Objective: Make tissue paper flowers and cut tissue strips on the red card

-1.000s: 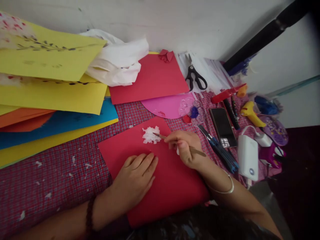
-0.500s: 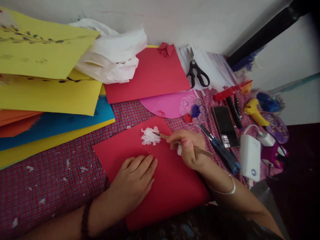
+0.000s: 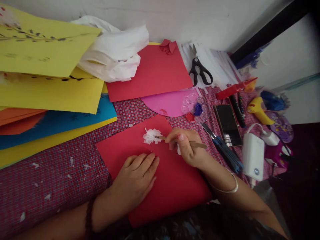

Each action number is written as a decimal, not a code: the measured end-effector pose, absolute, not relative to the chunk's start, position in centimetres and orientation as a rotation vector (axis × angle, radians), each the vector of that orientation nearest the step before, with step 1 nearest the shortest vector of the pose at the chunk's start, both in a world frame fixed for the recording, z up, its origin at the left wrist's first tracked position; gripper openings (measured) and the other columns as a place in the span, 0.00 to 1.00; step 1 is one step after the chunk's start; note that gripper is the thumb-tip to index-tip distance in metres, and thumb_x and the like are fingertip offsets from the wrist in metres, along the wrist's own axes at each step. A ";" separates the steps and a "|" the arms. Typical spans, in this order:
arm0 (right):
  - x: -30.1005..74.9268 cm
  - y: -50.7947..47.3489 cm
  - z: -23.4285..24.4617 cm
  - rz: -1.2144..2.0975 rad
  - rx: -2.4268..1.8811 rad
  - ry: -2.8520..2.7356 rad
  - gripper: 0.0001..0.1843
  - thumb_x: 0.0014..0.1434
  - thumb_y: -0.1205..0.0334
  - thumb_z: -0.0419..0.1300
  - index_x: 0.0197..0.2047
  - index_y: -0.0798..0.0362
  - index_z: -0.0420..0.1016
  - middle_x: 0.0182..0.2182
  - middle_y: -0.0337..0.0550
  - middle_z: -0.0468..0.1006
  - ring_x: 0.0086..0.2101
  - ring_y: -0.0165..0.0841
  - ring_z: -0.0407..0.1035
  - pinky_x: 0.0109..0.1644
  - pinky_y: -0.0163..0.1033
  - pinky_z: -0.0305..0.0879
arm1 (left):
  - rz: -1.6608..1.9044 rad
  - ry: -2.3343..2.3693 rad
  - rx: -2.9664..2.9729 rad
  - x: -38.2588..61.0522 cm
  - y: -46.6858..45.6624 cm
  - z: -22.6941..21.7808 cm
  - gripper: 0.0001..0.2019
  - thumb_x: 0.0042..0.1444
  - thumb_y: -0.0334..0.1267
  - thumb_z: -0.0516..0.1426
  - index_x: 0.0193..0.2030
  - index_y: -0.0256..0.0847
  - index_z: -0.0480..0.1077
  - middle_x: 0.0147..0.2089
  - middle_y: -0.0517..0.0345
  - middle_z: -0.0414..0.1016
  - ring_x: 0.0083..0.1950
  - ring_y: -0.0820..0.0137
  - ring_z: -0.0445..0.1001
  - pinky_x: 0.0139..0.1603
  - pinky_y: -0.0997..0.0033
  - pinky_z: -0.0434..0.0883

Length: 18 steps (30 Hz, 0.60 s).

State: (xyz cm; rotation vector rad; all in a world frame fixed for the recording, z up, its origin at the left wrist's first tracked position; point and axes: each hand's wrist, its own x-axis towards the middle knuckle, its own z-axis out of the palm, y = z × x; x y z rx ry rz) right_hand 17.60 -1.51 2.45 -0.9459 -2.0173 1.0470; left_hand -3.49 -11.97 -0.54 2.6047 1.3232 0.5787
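A sheet of red paper [image 3: 172,186] lies on the checked cloth in front of me. Near its far edge sits a small clump of white paper bits [image 3: 151,136]. My left hand [image 3: 137,176] rests flat on the sheet, fingers stretched out, just below the clump. Pinched in my right hand [image 3: 186,145] is a thin paintbrush [image 3: 198,144], its tip touching the right side of the clump. Another small white piece [image 3: 178,150] shows beneath the right hand; whether the hand holds it I cannot tell.
Yellow card sheets [image 3: 50,96] and crumpled white tissue [image 3: 112,50] are stacked at the left. Black-handled scissors [image 3: 198,71], a clear paint palette [image 3: 192,103], a blue cutter knife [image 3: 226,153], a phone [image 3: 228,125] and a white power bank [image 3: 253,156] lie to the right. White scraps dot the cloth.
The brush tip and my right hand have shifted slightly against the white clump, whose shape looks a little more gathered. My left hand stays put on the paper. The whole view has moved slightly.
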 end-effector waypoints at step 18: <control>17.9 -1.3 2.3 0.997 -0.995 -1.998 0.24 0.78 0.52 0.44 0.37 0.50 0.75 0.23 0.36 0.72 0.23 0.27 0.68 0.28 0.36 0.62 | 0.585 1.320 2.593 -3.5 -11.7 -0.3 0.18 0.73 0.33 0.48 0.57 0.32 0.78 0.55 0.48 0.82 0.53 0.59 0.73 0.52 0.58 0.64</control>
